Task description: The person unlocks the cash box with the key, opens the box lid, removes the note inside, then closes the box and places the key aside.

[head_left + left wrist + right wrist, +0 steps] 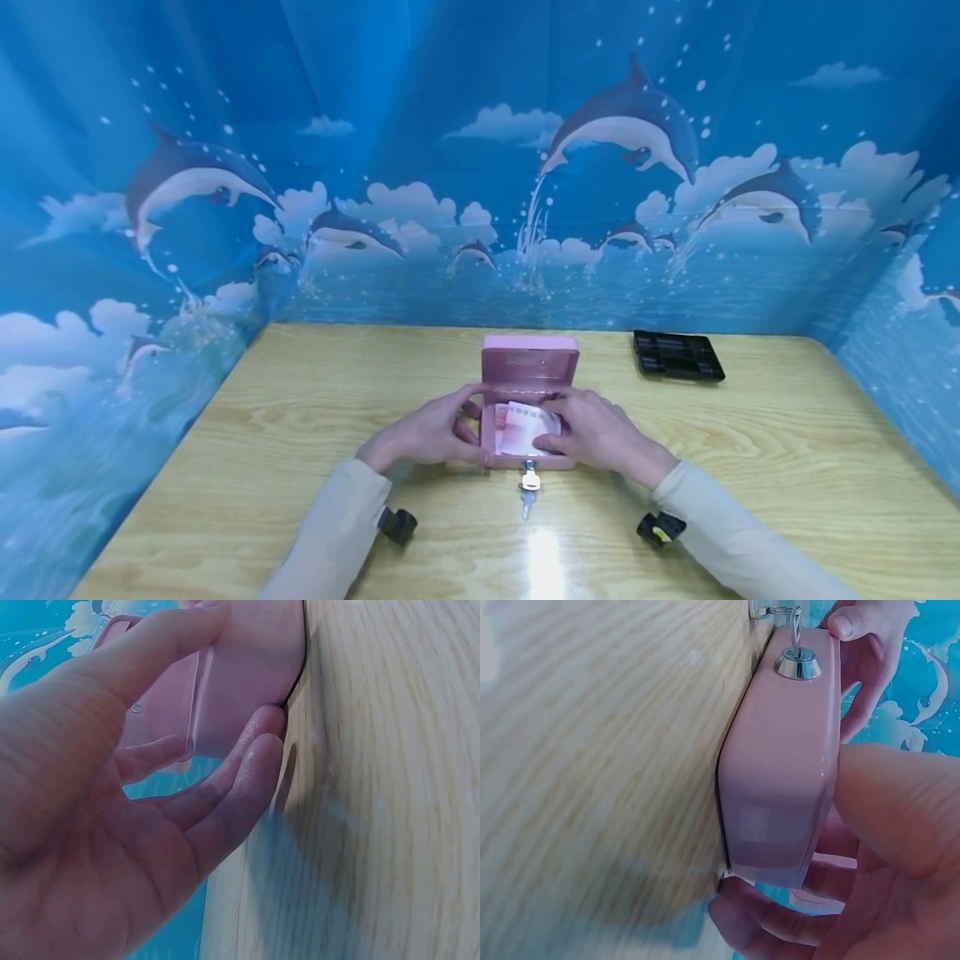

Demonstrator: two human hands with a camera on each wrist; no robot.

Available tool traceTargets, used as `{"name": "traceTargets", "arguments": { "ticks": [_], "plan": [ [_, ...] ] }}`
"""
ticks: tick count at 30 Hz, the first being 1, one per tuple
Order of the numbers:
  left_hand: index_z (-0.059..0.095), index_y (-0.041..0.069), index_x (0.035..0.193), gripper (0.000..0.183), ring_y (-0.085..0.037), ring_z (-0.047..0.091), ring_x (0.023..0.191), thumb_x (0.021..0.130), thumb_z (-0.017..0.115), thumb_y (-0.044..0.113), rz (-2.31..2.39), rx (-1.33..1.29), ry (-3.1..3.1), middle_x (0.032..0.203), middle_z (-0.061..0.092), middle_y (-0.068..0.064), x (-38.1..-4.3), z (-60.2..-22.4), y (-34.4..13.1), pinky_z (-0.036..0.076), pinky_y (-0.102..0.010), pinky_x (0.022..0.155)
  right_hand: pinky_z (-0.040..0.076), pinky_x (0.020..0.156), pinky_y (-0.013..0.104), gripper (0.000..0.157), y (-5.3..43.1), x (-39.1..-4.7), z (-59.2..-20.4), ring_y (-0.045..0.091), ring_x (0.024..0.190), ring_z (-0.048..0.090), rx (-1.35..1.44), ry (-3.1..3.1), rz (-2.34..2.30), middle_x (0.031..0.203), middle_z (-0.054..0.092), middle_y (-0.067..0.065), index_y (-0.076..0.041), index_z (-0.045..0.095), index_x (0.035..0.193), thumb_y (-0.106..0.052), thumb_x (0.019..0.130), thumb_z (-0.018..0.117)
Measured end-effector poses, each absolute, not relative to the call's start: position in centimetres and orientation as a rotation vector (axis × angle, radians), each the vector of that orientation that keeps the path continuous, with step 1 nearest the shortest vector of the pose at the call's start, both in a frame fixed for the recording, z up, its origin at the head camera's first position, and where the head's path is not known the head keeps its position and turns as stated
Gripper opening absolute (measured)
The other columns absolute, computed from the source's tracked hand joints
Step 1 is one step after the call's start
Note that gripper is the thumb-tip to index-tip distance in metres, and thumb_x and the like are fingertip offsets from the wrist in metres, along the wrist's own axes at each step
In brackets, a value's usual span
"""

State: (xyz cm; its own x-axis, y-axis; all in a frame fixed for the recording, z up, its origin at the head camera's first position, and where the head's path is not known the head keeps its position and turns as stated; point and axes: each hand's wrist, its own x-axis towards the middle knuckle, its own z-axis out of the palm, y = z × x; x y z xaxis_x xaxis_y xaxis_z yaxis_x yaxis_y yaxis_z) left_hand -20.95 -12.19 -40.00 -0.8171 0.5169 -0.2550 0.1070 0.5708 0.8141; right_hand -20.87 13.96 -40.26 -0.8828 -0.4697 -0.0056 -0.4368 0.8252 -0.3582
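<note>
A small pink metal cash box (529, 463) stands on the table with its lid (529, 367) raised. Pinkish-white banknotes (528, 429) lie inside it. My left hand (431, 429) grips the box's left side, thumb at the front corner and forefinger toward the hinge; two other fingertips rest low against it in the left wrist view. Reaching over the right rim, my right hand (600, 429) holds the notes' right edge between thumb and forefinger. Its lower fingers hang outside the wall in the right wrist view. A key (796, 634) sits in the front lock.
A second key (528, 505) dangles from the lock onto the wooden table (300, 400). Toward the back right lies a black compartment tray (678, 356). A blue dolphin-print curtain (450, 125) borders the table's back and sides.
</note>
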Motion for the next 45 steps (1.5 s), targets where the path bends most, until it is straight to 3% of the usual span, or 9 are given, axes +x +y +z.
{"name": "traceTargets", "arguments": {
  "ticks": [8,15,22,30,37,45],
  "plan": [
    [0.03,0.023,0.16,0.1,-0.016,0.069,0.102,0.08,0.089,0.024,1.162,0.522,2.339,0.14,0.057,-0.014,-20.9,-40.0,-12.2,0.059,-0.037,0.091,0.051,0.067,0.029,0.039,13.7,-20.6,-40.6,0.011,0.08,0.057,-0.659,2.943,-0.609,0.103,0.069,0.004,-0.007,0.07,0.116,-0.03,0.087,0.082],
    [0.029,0.022,0.161,0.1,-0.016,0.069,0.103,0.08,0.088,0.024,1.163,0.532,2.333,0.141,0.056,-0.014,-20.9,-40.0,-12.2,0.059,-0.038,0.094,0.048,0.056,0.022,0.019,14.3,-20.6,-40.1,0.007,0.068,0.055,-0.707,3.039,-0.68,0.091,0.072,0.002,-0.011,0.075,0.107,-0.01,0.088,0.076],
    [0.028,0.023,0.162,0.103,-0.016,0.069,0.104,0.079,0.089,0.03,1.147,0.521,2.349,0.142,0.057,-0.012,-20.9,-40.0,-12.3,0.058,-0.039,0.096,0.05,0.054,0.017,0.022,15.4,-20.5,-40.3,-0.001,0.064,0.055,-0.927,2.958,-0.967,0.085,0.072,0.001,-0.009,0.076,0.104,0.002,0.085,0.073],
    [0.031,0.026,0.16,0.101,-0.015,0.069,0.103,0.078,0.09,0.03,1.146,0.506,2.358,0.139,0.058,-0.01,-21.0,-40.2,-12.3,0.058,-0.04,0.094,0.053,0.062,0.019,0.02,15.5,-20.3,-40.6,0.003,0.073,0.057,-0.952,2.886,-1.069,0.086,0.068,-0.005,-0.013,0.075,0.104,-0.002,0.087,0.073],
    [0.031,0.029,0.16,0.1,-0.015,0.068,0.104,0.078,0.089,0.032,1.143,0.494,2.362,0.139,0.058,-0.009,-20.9,-40.2,-12.4,0.058,-0.04,0.096,0.053,0.062,0.019,0.023,15.6,-20.1,-41.0,0.0,0.074,0.057,-1.004,2.869,-1.157,0.104,0.075,0.005,-0.01,0.076,0.11,-0.001,0.088,0.072],
    [0.03,0.027,0.161,0.1,-0.015,0.069,0.103,0.08,0.088,0.033,1.163,0.512,2.354,0.14,0.058,-0.01,-20.9,-40.4,-12.5,0.058,-0.04,0.095,0.055,0.061,0.021,0.022,15.7,-20.1,-41.0,0.002,0.073,0.061,-0.867,2.832,-1.237,0.1,0.076,0.003,-0.012,0.077,0.109,-0.005,0.088,0.075]
  ]
}}
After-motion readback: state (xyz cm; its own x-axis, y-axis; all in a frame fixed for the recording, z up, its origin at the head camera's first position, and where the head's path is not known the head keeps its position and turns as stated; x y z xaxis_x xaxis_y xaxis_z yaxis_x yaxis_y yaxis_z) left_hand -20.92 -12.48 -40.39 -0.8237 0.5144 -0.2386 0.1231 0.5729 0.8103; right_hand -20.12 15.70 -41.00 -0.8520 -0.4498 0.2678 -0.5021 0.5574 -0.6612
